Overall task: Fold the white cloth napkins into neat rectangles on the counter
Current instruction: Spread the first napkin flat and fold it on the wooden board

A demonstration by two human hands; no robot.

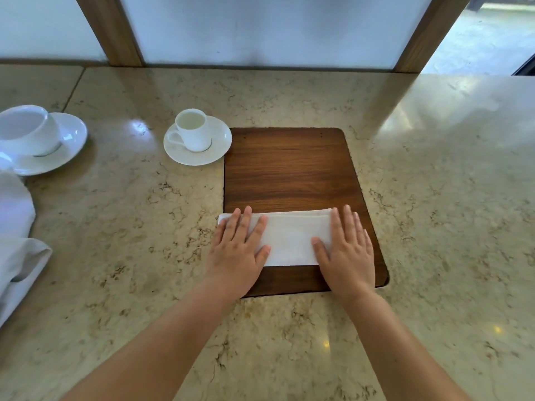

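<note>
A white cloth napkin [289,237], folded into a flat rectangle, lies across the near part of a dark wooden board [289,169] set on the marble counter [434,198]. My left hand [238,250] rests flat on the napkin's left end, fingers spread. My right hand [346,247] presses flat on its right end. Neither hand grips the cloth. A heap of unfolded white cloth [17,241] sits at the counter's left edge.
A small white cup on a saucer [197,140] stands just left of the board's far corner. A larger cup and saucer [37,137] stand at the far left. Wooden posts [113,30] and a frosted panel rise behind the counter.
</note>
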